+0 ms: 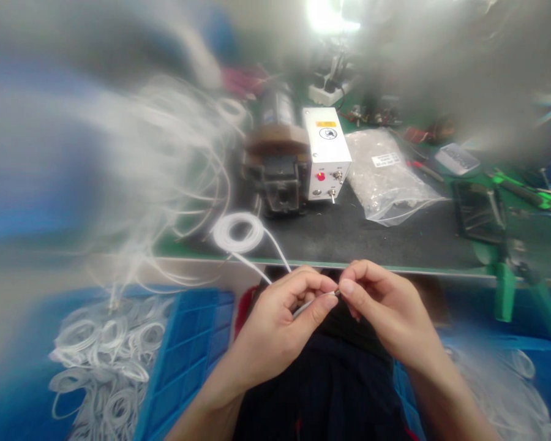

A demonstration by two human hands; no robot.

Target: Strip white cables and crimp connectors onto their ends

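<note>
My left hand [298, 312] pinches a white cable close to its end, thumb and forefinger pressed together. That cable runs back to a coiled bundle of white cable [258, 233] lying at the bench's front edge. Thumb and forefinger of my right hand [381, 306] close on the cable's tip, where a small dark bit shows between the two hands. Whether it is bare wire or a fitting, I cannot make out. Both hands are held just in front of the bench edge, fingertips nearly touching.
Behind stands a dark machine [280, 177] with a white control box [328, 153], its red light lit. A clear plastic bag [386, 184] and green-handled pliers [505, 291] lie to the right. Loose white cables [174, 165] spread left, above a blue crate [188, 343] of coiled cables.
</note>
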